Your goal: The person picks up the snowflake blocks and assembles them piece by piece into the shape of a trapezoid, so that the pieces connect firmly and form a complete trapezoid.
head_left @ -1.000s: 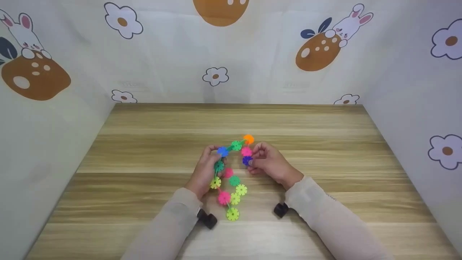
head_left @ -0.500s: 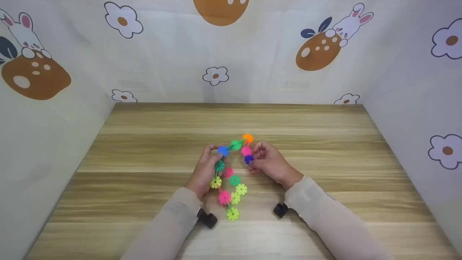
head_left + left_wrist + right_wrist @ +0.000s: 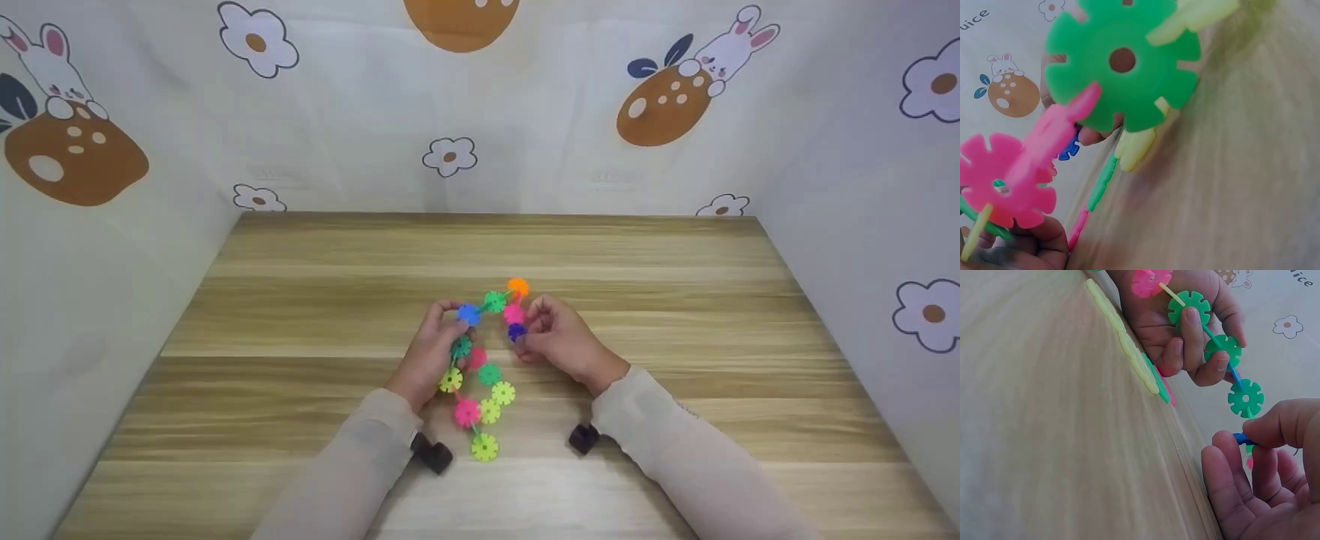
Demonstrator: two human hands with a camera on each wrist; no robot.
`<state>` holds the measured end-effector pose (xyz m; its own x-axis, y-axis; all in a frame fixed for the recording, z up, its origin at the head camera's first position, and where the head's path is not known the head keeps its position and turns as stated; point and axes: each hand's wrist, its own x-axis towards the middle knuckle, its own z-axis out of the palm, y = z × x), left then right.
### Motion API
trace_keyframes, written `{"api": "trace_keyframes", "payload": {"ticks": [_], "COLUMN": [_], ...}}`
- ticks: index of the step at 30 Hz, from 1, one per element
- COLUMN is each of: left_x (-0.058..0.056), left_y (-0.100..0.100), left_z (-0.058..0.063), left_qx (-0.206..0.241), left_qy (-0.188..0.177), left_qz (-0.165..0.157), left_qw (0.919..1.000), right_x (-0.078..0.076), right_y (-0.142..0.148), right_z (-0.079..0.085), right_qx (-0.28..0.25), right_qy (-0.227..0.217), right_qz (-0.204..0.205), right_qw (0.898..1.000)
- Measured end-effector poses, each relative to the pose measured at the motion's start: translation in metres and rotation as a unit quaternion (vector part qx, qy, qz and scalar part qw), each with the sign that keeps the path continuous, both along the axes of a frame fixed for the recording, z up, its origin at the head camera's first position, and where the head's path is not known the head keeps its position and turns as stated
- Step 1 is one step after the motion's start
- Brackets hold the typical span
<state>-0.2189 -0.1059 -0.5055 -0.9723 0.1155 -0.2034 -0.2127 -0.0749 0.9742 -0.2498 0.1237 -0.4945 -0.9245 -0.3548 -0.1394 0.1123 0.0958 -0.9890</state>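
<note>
A chain of slotted plastic snowflake discs hangs between the hands. My left hand point(image 3: 429, 352) holds it, thumb over the light blue disc point(image 3: 469, 314), fingers curled behind. From there it runs through a green disc point(image 3: 494, 301) and an orange disc point(image 3: 517, 287) to a pink disc point(image 3: 514, 313). Beside that pink one, my right hand point(image 3: 564, 339) pinches a dark blue disc point(image 3: 1246, 439) between thumb and fingers; whether it is slotted into the pink disc cannot be told. The chain's other side drops past a pink disc point(image 3: 467, 412) to a yellow-green end disc point(image 3: 484, 448).
Flat on the wooden table point(image 3: 300, 315) lie several loose discs, among them a green one point(image 3: 489, 374) and a yellow one point(image 3: 503, 392), close by the chain's lower part. Printed cloth walls point(image 3: 360, 97) stand behind and at both sides.
The dark blue disc has tilted in the right fingers and looks narrower. The chain and left thumb have shifted very slightly to the right. The loose discs stay put.
</note>
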Motion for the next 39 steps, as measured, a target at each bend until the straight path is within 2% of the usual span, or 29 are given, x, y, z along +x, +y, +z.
{"api": "trace_keyframes", "payload": {"ticks": [7,20,25,31,39], "left_x": [0.0004,0.0016,0.0013,-0.0001,-0.0004], "left_y": [-0.0008,-0.0004,-0.0004,-0.0004,-0.0007], "left_z": [0.0006,0.0001,0.0001,0.0001,-0.0001], "left_qx": [-0.012,0.026,0.03,0.021,0.015], "left_qy": [-0.009,0.014,0.012,0.004,0.006], "left_qz": [-0.003,-0.01,-0.014,-0.011,-0.008], "left_qw": [0.9999,0.9995,0.9994,0.9997,0.9998], "right_x": [-0.0002,0.0007,0.0007,-0.0009,-0.0028], "right_y": [0.0003,0.0002,-0.0007,-0.0013,-0.0004], "right_z": [0.0,-0.0008,-0.0008,-0.0029,-0.0061], "right_qx": [0.0,0.026,0.026,0.016,-0.02], "right_qy": [0.001,0.025,0.026,0.024,0.011], "right_qz": [0.001,0.022,0.016,-0.005,-0.01], "right_qw": [1.0,0.999,0.999,1.0,1.0]}}
